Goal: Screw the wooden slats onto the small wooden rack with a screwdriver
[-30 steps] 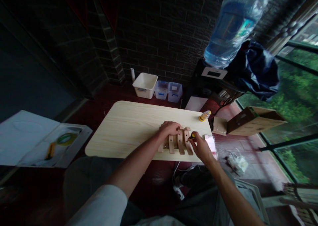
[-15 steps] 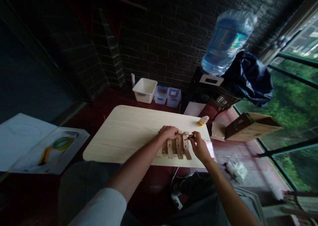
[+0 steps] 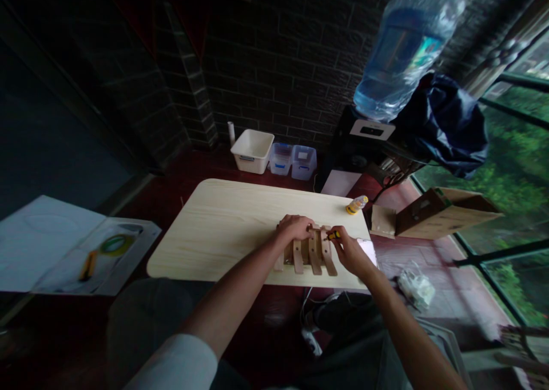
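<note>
A small wooden rack of several parallel slats (image 3: 313,257) lies near the front right edge of a pale wooden table (image 3: 223,224). My left hand (image 3: 294,227) presses down on the rack's far left part, fingers curled over the slats. My right hand (image 3: 349,251) grips a small screwdriver with a yellow and black handle (image 3: 333,235), its tip against the right side of the rack. A white phone-like slab (image 3: 368,246) lies on the table right beside my right hand.
A yellow-capped glue bottle (image 3: 356,205) lies at the table's far right corner. Behind it stand a white tub (image 3: 252,150), two clear boxes (image 3: 293,160) and a water dispenser (image 3: 401,52). A cardboard box (image 3: 441,211) is on the right; a white tray with tools (image 3: 100,254) is on the left.
Both hands stay on the rack and screwdriver; only the camera view has shifted slightly, and the right hand has turned a little at the rack's side.
</note>
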Demonstrator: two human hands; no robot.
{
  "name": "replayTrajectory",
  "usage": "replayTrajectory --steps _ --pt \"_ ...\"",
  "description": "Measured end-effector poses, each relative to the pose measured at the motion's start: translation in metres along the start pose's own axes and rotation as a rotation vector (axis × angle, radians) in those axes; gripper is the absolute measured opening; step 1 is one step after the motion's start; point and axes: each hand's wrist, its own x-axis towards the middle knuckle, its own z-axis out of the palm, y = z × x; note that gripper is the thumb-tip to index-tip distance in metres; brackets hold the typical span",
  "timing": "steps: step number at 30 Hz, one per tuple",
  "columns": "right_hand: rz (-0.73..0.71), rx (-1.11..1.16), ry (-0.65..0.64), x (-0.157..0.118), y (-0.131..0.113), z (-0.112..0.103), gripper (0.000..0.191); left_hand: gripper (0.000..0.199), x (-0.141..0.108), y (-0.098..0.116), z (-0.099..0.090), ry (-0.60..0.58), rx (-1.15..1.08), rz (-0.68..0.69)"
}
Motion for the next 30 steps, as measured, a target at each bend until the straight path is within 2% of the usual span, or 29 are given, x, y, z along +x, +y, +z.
replayTrajectory --steps 5,11,15,18,21,26,30 --pt "0.001 -0.035 0.015 0.005 0.004 0.007 0.021 0.037 0.0 0.0 0.001 0.009 0.003 0.023" --pt "0.072 -0.046 0.12 0.009 0.0 0.018 0.015 0.036 -0.005 0.004 -0.003 0.007 -0.01 -0.011" --pt "0.119 -0.011 0.201 0.002 -0.001 0.023 0.016 0.031 -0.011 0.006 -0.007 0.017 -0.014 -0.015" --pt "0.109 0.017 0.211 -0.008 -0.002 0.025 0.016 0.03 -0.014 0.006 -0.009 0.018 -0.011 -0.002" --pt "0.079 0.0 0.214 -0.017 -0.009 0.023 0.016 0.034 -0.014 0.005 -0.01 0.013 -0.004 0.016" --pt "0.077 0.006 0.289 -0.02 -0.02 0.011 0.018 0.034 -0.011 0.003 -0.009 0.007 0.004 0.029" --pt "0.081 0.079 0.247 -0.025 -0.02 0.002 0.017 0.034 -0.008 0.002 -0.006 0.012 0.006 0.038"
